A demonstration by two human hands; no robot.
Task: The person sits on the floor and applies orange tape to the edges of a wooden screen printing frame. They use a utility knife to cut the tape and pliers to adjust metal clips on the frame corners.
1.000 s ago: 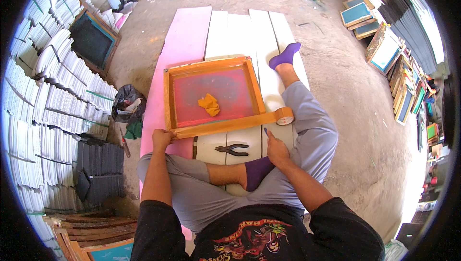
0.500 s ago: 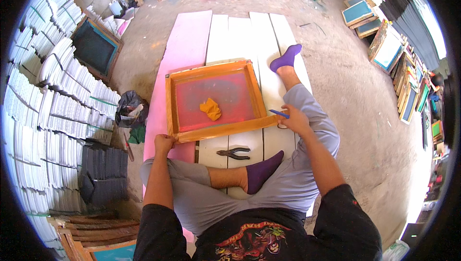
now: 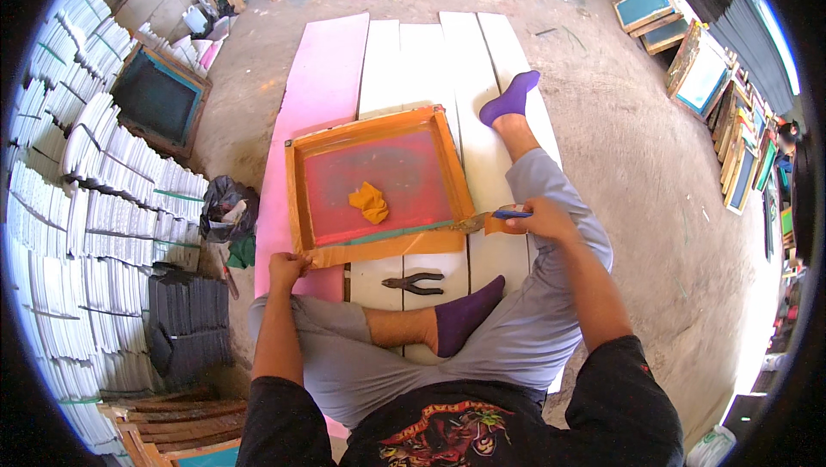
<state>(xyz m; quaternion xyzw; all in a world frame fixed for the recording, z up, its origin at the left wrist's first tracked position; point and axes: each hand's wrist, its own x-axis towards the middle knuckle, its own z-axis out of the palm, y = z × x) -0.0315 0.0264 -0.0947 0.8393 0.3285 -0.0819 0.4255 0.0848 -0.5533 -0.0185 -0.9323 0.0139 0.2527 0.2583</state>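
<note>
A wooden-framed printing screen (image 3: 453,157) with a red-stained mesh lies on the planks in front of me. On its mesh rests a crumpled orange-yellow cloth (image 3: 369,203). My left hand (image 3: 288,269) pinches one end of a brown tape strip (image 3: 387,248) at the screen's near left corner. The strip runs along the near side and its other end is loose by the near right corner. My right hand (image 3: 549,219) is closed around a slim blue cutter (image 3: 513,214), with a short brown tape piece (image 3: 502,225) hanging beneath it. Whether a roll is in that hand is hidden.
Black-handled pliers (image 3: 414,283) lie on the white planks (image 3: 404,63) between the screen and my folded leg. A pink board (image 3: 323,71) runs along the left. Tall stacks of white sheets (image 3: 112,175) stand left; more framed screens (image 3: 645,7) lean at the right.
The tape stretched between my hands is now parted near the right corner. My right hand has moved slightly right and away from the screen. The strip sags at the near side.
</note>
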